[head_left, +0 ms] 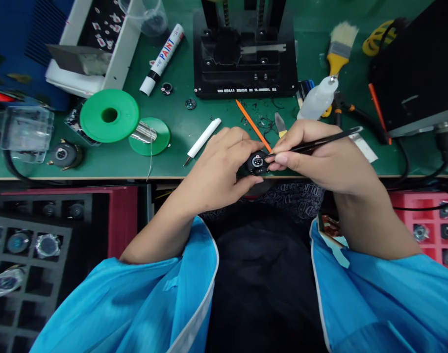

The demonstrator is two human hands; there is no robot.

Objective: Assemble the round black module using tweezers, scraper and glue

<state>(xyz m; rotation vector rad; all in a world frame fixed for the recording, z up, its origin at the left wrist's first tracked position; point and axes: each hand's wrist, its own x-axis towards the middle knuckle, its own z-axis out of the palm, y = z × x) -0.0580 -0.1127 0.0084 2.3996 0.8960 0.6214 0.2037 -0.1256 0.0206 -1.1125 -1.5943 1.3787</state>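
My left hand [224, 166] is closed around a small round black watch case [256, 168] at the front edge of the green bench. The case's back faces up, with a silver-ringed disc and small contacts in its middle. Pinched in my right hand [312, 157] is a pair of black tweezers [325, 139], its tips reaching the disc. An orange stick [251, 122] lies just behind the case, its near end beside my right fingertips. To the left of my left hand lies a white pen-like screwdriver [205, 139].
A black press stand [246, 90] occupies the back. Around it lie a paint marker [163, 59], a solder spool [110, 115], a white squeeze bottle [318, 98], a brush [339, 49] and another watch case [64, 154]. Below the bench edge sit a grey foam tray [58, 277] and a pink tray [432, 201].
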